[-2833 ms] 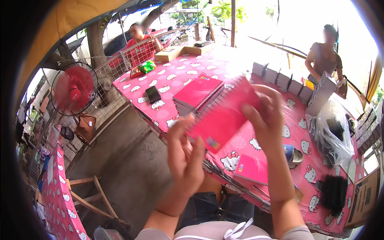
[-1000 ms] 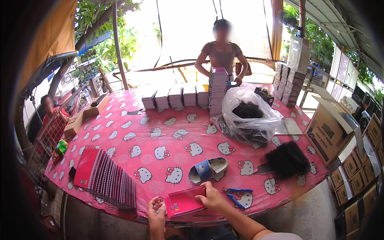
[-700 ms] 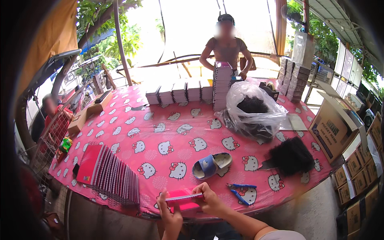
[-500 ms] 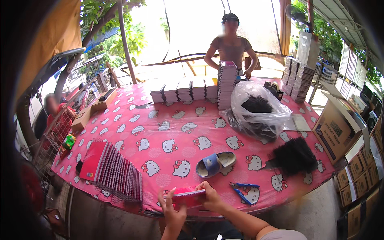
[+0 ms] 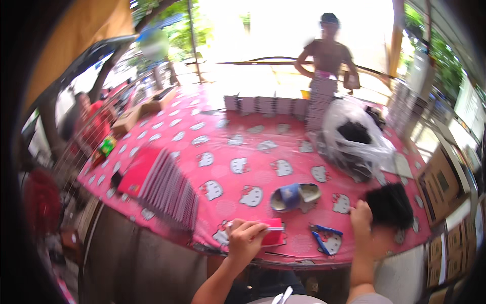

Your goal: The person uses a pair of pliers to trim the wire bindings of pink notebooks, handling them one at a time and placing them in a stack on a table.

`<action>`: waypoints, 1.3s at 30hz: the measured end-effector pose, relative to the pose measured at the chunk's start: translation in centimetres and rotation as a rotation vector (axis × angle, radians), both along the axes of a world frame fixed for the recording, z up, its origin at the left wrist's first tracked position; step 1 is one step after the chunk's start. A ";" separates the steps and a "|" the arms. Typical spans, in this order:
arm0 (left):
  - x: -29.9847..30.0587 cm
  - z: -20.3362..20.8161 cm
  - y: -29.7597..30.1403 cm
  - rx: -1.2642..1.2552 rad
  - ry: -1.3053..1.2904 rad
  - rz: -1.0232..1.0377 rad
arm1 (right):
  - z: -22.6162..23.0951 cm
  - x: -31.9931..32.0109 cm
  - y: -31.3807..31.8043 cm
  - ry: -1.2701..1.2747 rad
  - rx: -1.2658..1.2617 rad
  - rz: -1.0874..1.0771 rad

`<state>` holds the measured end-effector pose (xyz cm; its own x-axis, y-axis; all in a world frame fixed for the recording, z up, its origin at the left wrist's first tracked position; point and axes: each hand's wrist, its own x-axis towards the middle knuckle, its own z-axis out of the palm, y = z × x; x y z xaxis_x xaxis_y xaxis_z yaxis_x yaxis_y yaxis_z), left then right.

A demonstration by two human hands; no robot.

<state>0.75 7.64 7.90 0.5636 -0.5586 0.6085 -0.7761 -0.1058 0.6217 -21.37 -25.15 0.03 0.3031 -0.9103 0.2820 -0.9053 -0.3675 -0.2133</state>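
My left hand [image 5: 245, 240] is closed round a red-covered notebook [image 5: 274, 237] above the table's front edge, its pale page edge facing up. My right hand [image 5: 361, 217] reaches to the left edge of a bundle of black, thin coil-like strands [image 5: 390, 206]. Its fingers look curled together, but blur hides what is in them. Between my hands lie blue-handled pliers [image 5: 326, 238]. A blue and cream slipper [image 5: 295, 197] rests just behind them. To the left leans a long stack of red spiral notebooks [image 5: 164, 185].
A clear plastic bag [image 5: 354, 137] with black contents stands right of centre, beside a tall notebook stack [image 5: 320, 101]. Shorter notebook stacks [image 5: 266, 105] line the far edge. A person [image 5: 330, 53] stands behind. Cardboard box [image 5: 441, 177] at right; another person [image 5: 93, 114] at far left.
My right hand has let go of the notebook and moved right to the black bundle. The left hand now holds the notebook alone. The whole view has shifted.
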 end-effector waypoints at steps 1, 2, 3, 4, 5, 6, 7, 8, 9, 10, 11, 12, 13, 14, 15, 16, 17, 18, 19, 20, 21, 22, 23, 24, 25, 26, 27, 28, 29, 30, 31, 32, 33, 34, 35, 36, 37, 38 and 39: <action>-0.1 0.7 -0.2 0.024 -0.031 -0.039 | -1.0 -1.2 -0.7 0.010 -0.019 0.022; -0.6 0.0 -0.1 0.013 -0.080 -0.065 | -1.2 -2.0 -0.4 -0.012 -0.092 0.014; -1.3 -1.0 -0.2 0.007 -0.066 -0.035 | -0.9 -3.4 -0.1 -0.032 -0.161 -0.013; -2.2 -0.7 -0.5 0.044 -0.074 -0.018 | -0.8 -5.1 -0.1 -0.033 -0.213 -0.052; -2.8 -0.5 -0.8 0.128 -0.022 -0.025 | -1.0 -6.4 -0.8 -0.030 -0.254 -0.088; -2.9 -1.4 -1.2 0.137 0.007 -0.061 | -1.3 -7.6 -1.5 -0.017 -0.248 -0.125; -2.1 -1.3 -0.9 0.134 -0.007 -0.059 | -2.2 -7.9 -2.4 0.007 -0.270 -0.157; -2.1 -1.0 -0.7 0.115 -0.001 -0.064 | -2.3 -8.0 -3.6 0.004 -0.138 -0.165; -2.1 -1.3 -0.7 0.113 0.002 -0.044 | -2.4 -8.0 -4.4 0.006 -0.003 -0.172; -2.2 -1.1 -0.6 0.129 0.013 -0.030 | -1.9 -7.9 -4.3 0.034 -0.024 -0.101; -2.3 -0.7 -0.5 0.141 0.027 -0.028 | -1.5 -8.0 -4.5 0.012 -0.044 -0.042; -2.3 -0.3 -0.2 0.101 -0.009 -0.008 | -0.9 -8.1 -4.5 -0.011 -0.063 0.007; -2.3 -0.1 -0.1 0.054 -0.042 0.008 | 0.8 -7.6 -3.3 -0.075 -0.081 0.052; -2.2 -0.1 -0.4 0.045 -0.031 -0.009 | 2.2 -7.8 -2.2 -0.122 -0.128 0.079; -2.1 -0.4 -0.3 0.077 0.015 -0.015 | 2.9 -6.9 -1.3 -0.159 -0.175 0.169; -1.9 -0.6 -0.1 0.075 0.020 -0.014 | 4.2 -5.6 0.5 -0.232 -0.163 0.270; -1.8 -0.9 -0.5 0.063 0.025 -0.025 | 6.3 -3.5 3.7 -0.333 -0.087 0.392; -2.0 -0.9 -0.7 0.103 0.053 -0.020 | 8.0 -1.3 6.9 -0.434 0.028 0.513; -2.3 -1.0 -0.6 0.101 0.032 -0.001 | 9.3 0.8 9.9 -0.508 0.150 0.624; -2.4 -1.0 -0.3 0.097 0.007 0.021 | 10.2 3.0 12.9 -0.548 0.259 0.734; -2.3 -0.9 -0.6 0.079 -0.027 0.031 | 10.8 4.4 14.9 -0.643 0.313 0.829; -2.3 -0.6 -0.8 0.096 0.000 -0.010 | 10.7 5.0 15.6 -0.647 0.311 0.859; -2.1 -0.2 -0.9 0.113 0.025 -0.056 | 11.0 5.7 16.5 -0.696 0.367 0.858; -2.0 -0.2 -0.9 0.094 -0.007 -0.052 | 11.0 6.8 17.5 -0.741 0.432 0.853; -1.9 -0.1 -0.8 0.075 -0.029 -0.062 | 10.4 7.9 18.1 -0.788 0.381 0.961; -1.7 -0.1 -0.8 0.075 -0.011 -0.063 | 10.3 8.2 18.4 -0.696 0.429 0.933; -1.6 0.0 -0.6 0.073 0.003 -0.065 | 10.3 8.2 18.1 -0.667 0.433 0.962; -1.7 -0.6 -0.4 0.050 0.080 -0.072 | 10.0 8.2 17.8 -0.707 0.427 1.003; -1.6 -0.7 -0.5 0.029 0.151 -0.085 | 10.3 8.1 17.6 -0.736 0.389 1.008; -1.8 -0.5 -0.6 0.046 0.033 -0.039 | 10.0 7.7 17.2 -0.725 0.434 0.994; -1.8 -0.3 -0.7 0.037 0.021 -0.039 | 9.8 7.5 16.8 -0.726 0.479 1.000; -1.9 0.0 -0.7 0.039 0.010 -0.047 | 10.2 7.1 16.6 -0.701 0.469 0.983; -2.0 0.2 -0.7 0.040 0.000 -0.051 | 10.7 6.7 16.6 -0.675 0.461 0.970; -2.0 0.4 -0.7 0.038 -0.027 -0.054 | 11.0 6.5 16.6 -0.652 0.457 0.968; -2.1 0.5 -0.7 0.035 -0.054 -0.053 | 11.1 6.4 16.4 -0.642 0.441 0.974; -2.2 0.6 -0.8 0.032 -0.081 -0.049 | 11.1 6.4 16.3 -0.631 0.425 0.983; -2.3 0.6 -0.8 0.028 -0.023 -0.057 | 10.9 6.4 16.2 -0.625 0.412 0.996; -2.5 0.6 -0.9 0.023 0.034 -0.063 | 10.6 6.4 15.9 -0.628 0.482 1.034; -2.6 0.6 -0.9 0.018 0.092 -0.069 | 10.2 6.4 15.5 -0.629 0.553 1.072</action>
<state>-1.86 6.69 8.51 0.5766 -0.6080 0.5457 -0.7216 -0.0657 0.6892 -15.01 -9.64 10.18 0.8836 -0.3490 0.3123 0.0732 -0.5557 -0.8281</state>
